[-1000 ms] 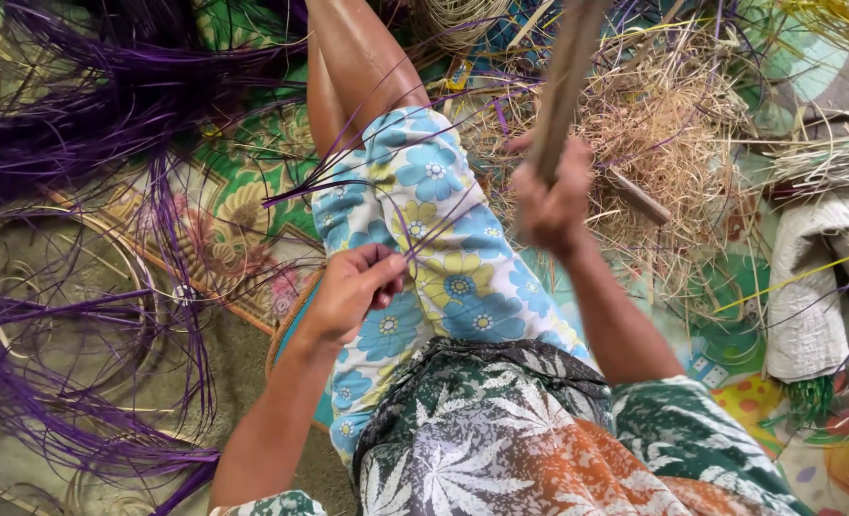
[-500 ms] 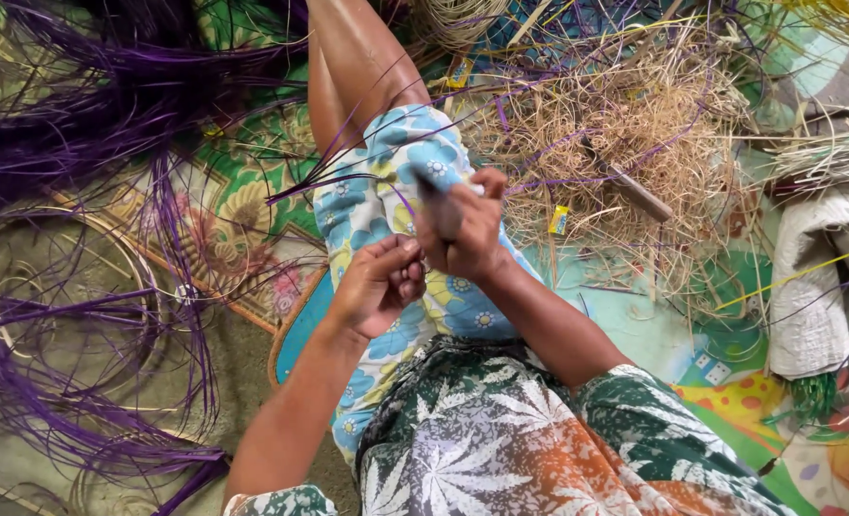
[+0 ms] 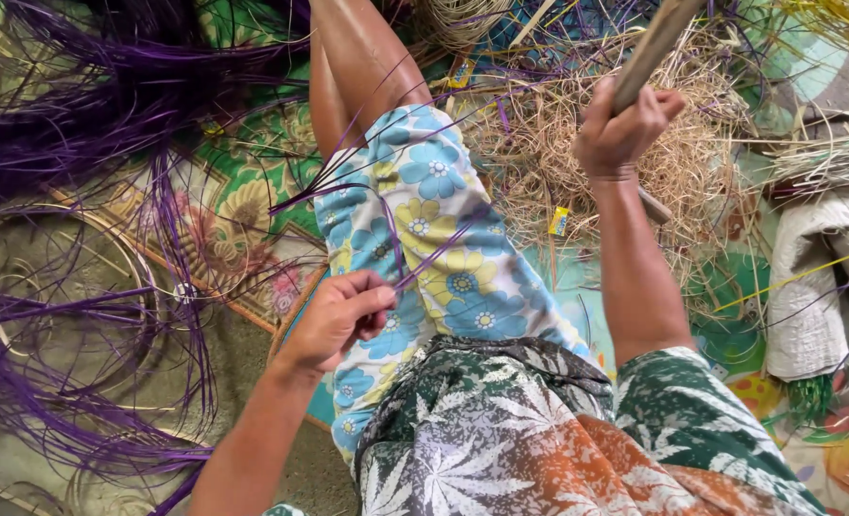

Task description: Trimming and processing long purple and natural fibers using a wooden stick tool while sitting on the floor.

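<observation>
The left hand [image 3: 334, 320] pinches purple strands [image 3: 415, 263] at mid-frame over the floral cloth [image 3: 434, 239]. The right hand [image 3: 620, 129], upper right, is fisted around a wooden stick [image 3: 654, 43]; stripping seems underway, and a steady pull looks needed

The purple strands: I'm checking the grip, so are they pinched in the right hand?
No, the left hand pinches the purple strands over the lap, while the right hand grips a brown stick.

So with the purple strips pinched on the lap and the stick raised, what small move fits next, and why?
Probably bring the right hand and its stick down along the purple strips. The left hand pinches their near ends on the flowered cloth, and they fan out loose towards the knee.
</observation>
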